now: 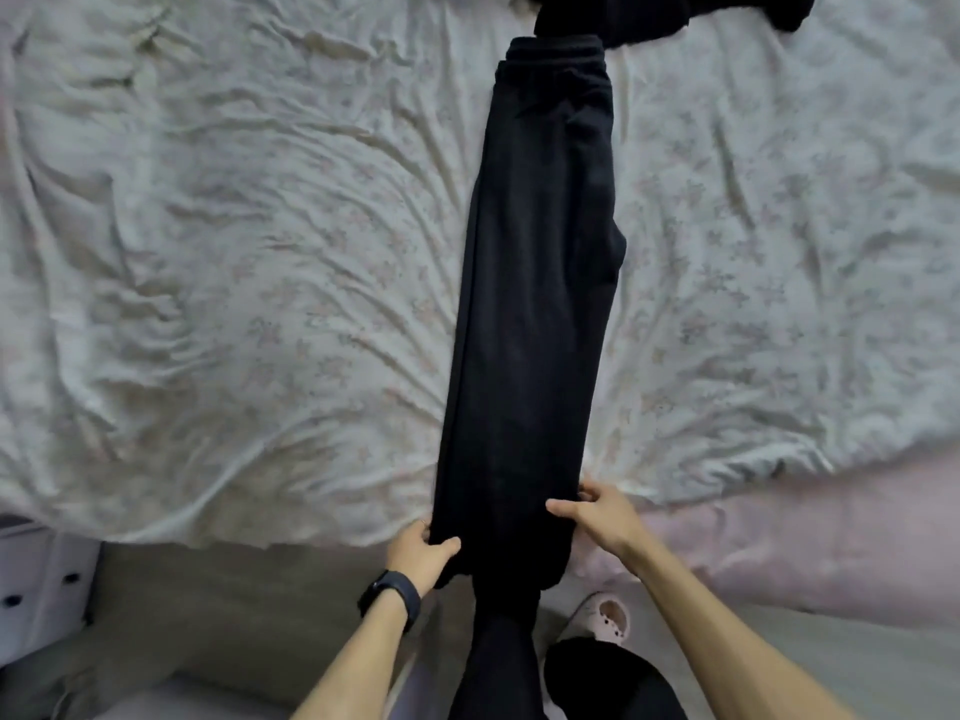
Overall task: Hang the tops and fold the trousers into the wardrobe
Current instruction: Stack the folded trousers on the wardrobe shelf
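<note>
Black trousers (535, 314) lie lengthwise mid-bed (234, 252), legs stacked, cuffs over near edge, waistband toward far edge. Left hand (421, 556) pinches left hem; right hand (602, 517) grasps right side. Folding step; next, probably carry cuffs to waistband, edges aligned.

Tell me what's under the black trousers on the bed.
The wrinkled floral bedsheet lies under the black trousers; their cuff end hangs past its near edge. Anything between trousers and sheet is covered.
</note>
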Demonstrator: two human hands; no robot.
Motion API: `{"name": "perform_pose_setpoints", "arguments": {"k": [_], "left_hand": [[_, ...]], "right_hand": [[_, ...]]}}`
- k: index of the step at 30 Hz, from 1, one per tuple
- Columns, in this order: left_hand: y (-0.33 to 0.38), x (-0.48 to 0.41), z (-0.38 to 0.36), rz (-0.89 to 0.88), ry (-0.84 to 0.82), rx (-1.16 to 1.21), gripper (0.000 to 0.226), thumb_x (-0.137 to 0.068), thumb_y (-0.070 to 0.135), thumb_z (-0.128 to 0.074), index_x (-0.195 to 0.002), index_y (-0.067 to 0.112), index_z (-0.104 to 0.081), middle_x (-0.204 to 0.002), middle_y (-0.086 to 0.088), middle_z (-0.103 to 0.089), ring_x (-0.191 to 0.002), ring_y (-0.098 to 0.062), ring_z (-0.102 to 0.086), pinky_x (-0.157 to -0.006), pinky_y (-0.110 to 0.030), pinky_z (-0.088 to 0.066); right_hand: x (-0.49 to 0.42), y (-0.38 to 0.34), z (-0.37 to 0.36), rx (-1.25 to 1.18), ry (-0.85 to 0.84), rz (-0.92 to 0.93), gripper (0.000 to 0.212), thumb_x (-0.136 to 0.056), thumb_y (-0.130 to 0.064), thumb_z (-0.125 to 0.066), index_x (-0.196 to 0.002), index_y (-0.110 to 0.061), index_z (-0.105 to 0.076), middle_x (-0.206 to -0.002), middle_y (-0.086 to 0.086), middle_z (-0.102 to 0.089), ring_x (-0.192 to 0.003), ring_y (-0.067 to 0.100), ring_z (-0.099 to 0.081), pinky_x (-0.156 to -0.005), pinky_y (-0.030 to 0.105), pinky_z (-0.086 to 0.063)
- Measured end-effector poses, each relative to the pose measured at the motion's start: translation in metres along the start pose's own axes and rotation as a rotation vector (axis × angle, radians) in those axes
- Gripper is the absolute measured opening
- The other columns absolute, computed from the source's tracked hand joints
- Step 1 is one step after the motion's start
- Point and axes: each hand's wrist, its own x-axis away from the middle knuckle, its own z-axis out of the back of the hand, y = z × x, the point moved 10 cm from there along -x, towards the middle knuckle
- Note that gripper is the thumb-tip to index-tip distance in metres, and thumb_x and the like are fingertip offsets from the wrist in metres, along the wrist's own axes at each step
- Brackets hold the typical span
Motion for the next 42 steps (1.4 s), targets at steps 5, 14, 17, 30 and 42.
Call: {"name": "perform_pose_setpoints", "arguments": {"k": [5,14,17,30,42], "left_hand": [[-0.01,0.028,-0.016,-0.019,-0.066,-0.003,0.033,-0.085,0.033,-0.077,-0.111,0.041,-0.058,-0.1,0.023,-0.065,-0.092,-0.002,-0.063,-0.082,-0.027,-0.052],[-0.026,0.11,-0.053,-0.023,-0.224,0.09,0.031,-0.071,0.031,-0.089,-0.097,0.027,-0.074,-0.097,0.01,-0.077,-0.09,-0.009,-0.073,-0.077,-0.023,-0.056],[-0.029,0.133,-0.062,-0.032,-0.271,0.139,0.037,-0.073,0.023,-0.089,-0.106,0.022,-0.073,-0.1,0.009,-0.077,-0.092,-0.01,-0.073,-0.077,-0.023,-0.057],[-0.076,0.243,-0.059,-0.078,-0.145,0.22,0.029,-0.089,0.008,-0.074,-0.116,0.004,-0.065,-0.118,-0.013,-0.07,-0.108,-0.028,-0.067,-0.101,-0.043,-0.052],[-0.114,0.268,-0.04,-0.048,0.134,0.187,0.026,-0.092,0.015,-0.069,-0.111,0.008,-0.052,-0.116,-0.014,-0.063,-0.111,-0.034,-0.061,-0.099,-0.047,-0.05]], "right_hand": [[0.025,0.02,-0.017,-0.009,-0.067,0.042,0.04,-0.079,-0.011,-0.079,-0.103,-0.039,-0.064,-0.094,-0.026,-0.07,-0.082,-0.011,-0.067,-0.065,0.007,-0.049],[0.121,0.065,0.001,-0.051,-0.209,-0.017,0.029,-0.073,-0.007,-0.081,-0.101,-0.01,-0.075,-0.091,-0.002,-0.079,-0.09,0.012,-0.073,-0.076,0.018,-0.051],[0.149,0.073,0.004,-0.05,-0.238,-0.005,0.04,-0.063,-0.015,-0.082,-0.102,-0.013,-0.074,-0.082,-0.009,-0.077,-0.069,-0.002,-0.069,-0.056,0.007,-0.046],[0.258,0.138,0.002,-0.211,-0.075,0.044,0.028,-0.087,-0.012,-0.076,-0.115,-0.016,-0.071,-0.102,-0.003,-0.078,-0.092,0.016,-0.075,-0.079,0.03,-0.057],[0.302,0.183,0.009,-0.14,0.244,0.023,0.016,-0.1,-0.025,-0.059,-0.103,-0.011,-0.065,-0.093,0.006,-0.074,-0.077,0.021,-0.076,-0.069,0.036,-0.063]]}}
